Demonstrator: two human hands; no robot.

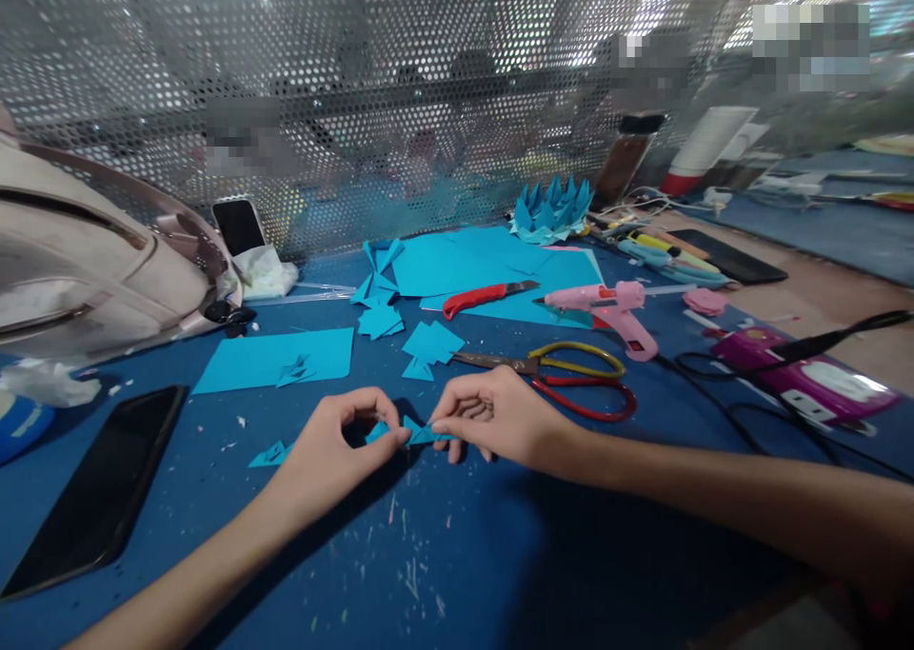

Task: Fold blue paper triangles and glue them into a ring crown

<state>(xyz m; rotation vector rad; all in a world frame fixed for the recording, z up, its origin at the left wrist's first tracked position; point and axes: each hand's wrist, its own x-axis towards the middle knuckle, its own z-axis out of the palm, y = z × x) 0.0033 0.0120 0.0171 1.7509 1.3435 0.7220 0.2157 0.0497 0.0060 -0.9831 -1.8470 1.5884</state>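
A small folded piece of blue paper (415, 431) is pinched between both my hands just above the dark blue table (457, 555). My left hand (343, 445) grips its left end with thumb and forefinger. My right hand (492, 412) holds its right end, fingers curled. Just behind my right hand lie scissors (571, 379) with yellow and red handles. More folded blue pieces (428, 345) and flat blue sheets (275, 358) lie farther back.
A pink glue gun (606, 305) and a red-handled knife (486, 297) rest on blue sheets. A blue paper crown shape (551, 210) stands by the perforated metal screen. A black phone (96, 488) lies at left, a bag (86, 250) behind it, cables and a purple device (814, 384) at right.
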